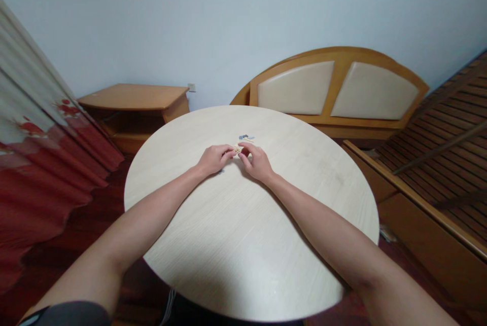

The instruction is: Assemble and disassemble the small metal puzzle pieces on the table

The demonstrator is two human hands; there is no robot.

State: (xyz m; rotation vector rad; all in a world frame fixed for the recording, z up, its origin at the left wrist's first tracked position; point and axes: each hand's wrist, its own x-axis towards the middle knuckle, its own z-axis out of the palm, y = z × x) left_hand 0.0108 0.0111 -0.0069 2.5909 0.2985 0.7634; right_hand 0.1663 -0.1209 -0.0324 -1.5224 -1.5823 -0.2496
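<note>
Over the middle of the table, my left hand [216, 157] and my right hand [257, 160] meet at a small cream-coloured piece [237, 149]. Thumb and fingers of both hands pinch it from either side. It is too small in view to tell its kind. Just beyond the fingers lies a little group of small blue-grey and dark pieces [246, 137], with a thin yellowish strip [248, 140] beside them. Another small grey-blue piece [221, 171] rests on the table by my left wrist, partly hidden by it.
The round pale table [236, 245] fills the centre. Behind it stand a wooden cabinet [137, 97] and an arched headboard [338, 87]. A red and white curtain [45, 164] hangs at left. To the right is a wooden bed frame [414, 204] with slats.
</note>
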